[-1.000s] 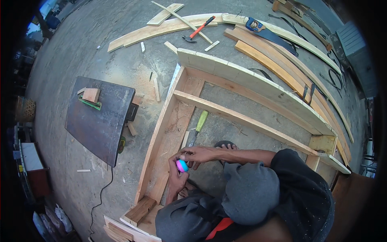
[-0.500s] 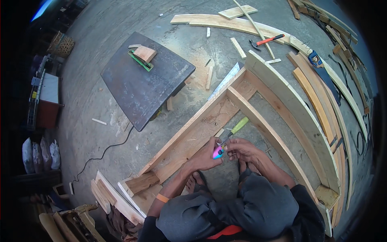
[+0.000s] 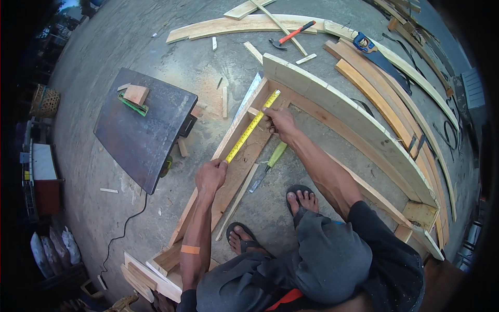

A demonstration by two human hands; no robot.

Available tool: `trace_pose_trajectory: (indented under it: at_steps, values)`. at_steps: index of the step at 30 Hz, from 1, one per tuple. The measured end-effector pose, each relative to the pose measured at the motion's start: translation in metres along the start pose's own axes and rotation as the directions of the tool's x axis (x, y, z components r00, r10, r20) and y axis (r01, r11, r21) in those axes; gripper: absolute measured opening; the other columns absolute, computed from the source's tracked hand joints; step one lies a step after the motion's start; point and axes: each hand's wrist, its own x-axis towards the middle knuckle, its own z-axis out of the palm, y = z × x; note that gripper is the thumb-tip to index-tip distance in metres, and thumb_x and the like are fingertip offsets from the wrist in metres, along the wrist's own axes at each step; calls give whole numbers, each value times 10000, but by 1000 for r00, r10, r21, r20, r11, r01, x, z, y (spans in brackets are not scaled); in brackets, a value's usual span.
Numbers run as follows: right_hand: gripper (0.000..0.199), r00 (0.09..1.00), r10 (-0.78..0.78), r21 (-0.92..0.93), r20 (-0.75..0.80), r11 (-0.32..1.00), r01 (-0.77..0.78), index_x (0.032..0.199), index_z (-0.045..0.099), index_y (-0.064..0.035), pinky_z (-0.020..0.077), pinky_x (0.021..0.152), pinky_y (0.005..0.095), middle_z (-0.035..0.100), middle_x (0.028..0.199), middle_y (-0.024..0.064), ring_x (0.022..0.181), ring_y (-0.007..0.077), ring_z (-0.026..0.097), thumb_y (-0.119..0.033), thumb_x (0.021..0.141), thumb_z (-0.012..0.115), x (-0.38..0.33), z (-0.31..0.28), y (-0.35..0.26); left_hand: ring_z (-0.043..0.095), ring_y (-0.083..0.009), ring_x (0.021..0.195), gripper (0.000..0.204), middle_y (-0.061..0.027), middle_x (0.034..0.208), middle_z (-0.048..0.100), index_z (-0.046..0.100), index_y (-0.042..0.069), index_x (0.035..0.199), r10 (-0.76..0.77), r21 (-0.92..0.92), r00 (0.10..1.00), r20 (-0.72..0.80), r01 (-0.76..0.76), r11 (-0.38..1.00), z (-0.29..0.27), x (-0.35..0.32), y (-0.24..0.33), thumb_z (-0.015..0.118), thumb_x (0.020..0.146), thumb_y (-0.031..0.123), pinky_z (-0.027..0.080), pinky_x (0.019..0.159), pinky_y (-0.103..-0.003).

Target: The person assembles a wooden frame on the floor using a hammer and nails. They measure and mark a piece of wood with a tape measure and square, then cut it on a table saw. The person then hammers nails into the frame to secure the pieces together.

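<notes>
A yellow tape measure blade (image 3: 250,127) is stretched along a board of the wooden frame (image 3: 234,140) on the concrete floor. My left hand (image 3: 210,176) grips the tape's near end, with its case hidden in the fist. My right hand (image 3: 279,120) pins the blade against the wood close to the tape's far tip, near the frame's far corner. A chisel with a green handle (image 3: 270,165) lies inside the frame between my arms. My sandalled feet (image 3: 301,200) stand inside the frame.
A dark metal sheet (image 3: 143,127) with a wood block (image 3: 136,94) lies to the left, a black cable trailing from it. A hammer (image 3: 291,36), a handsaw (image 3: 374,52) and several planks lie at the back and right. Wood offcuts (image 3: 150,270) sit at lower left.
Both hands were together on the tape measure case near my body; now the tape is drawn out, right hand moved far along the board, left hand holding the near end.
</notes>
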Motion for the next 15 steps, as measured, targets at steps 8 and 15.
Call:
trace_pose_trajectory:
  at_steps: [8,15]
  values:
    - [178,1000,12,-80,-16,997,-13,899,667,-42,373,398,250,574,706,4,520,83,523,-207,955,702,51,11,-11,702,-430,1059,388,-231,1088,743,794,177,1139,-37,8,990,-133,39,999,-12,21,23,612,911,432,540,954,-487]
    - [169,999,-22,-54,-41,998,20,919,674,-51,336,382,231,558,691,-11,492,64,486,-212,945,717,64,6,-3,704,-424,1061,373,-228,1104,742,798,167,1128,-57,25,992,-112,60,998,-14,29,34,610,886,379,537,963,-489]
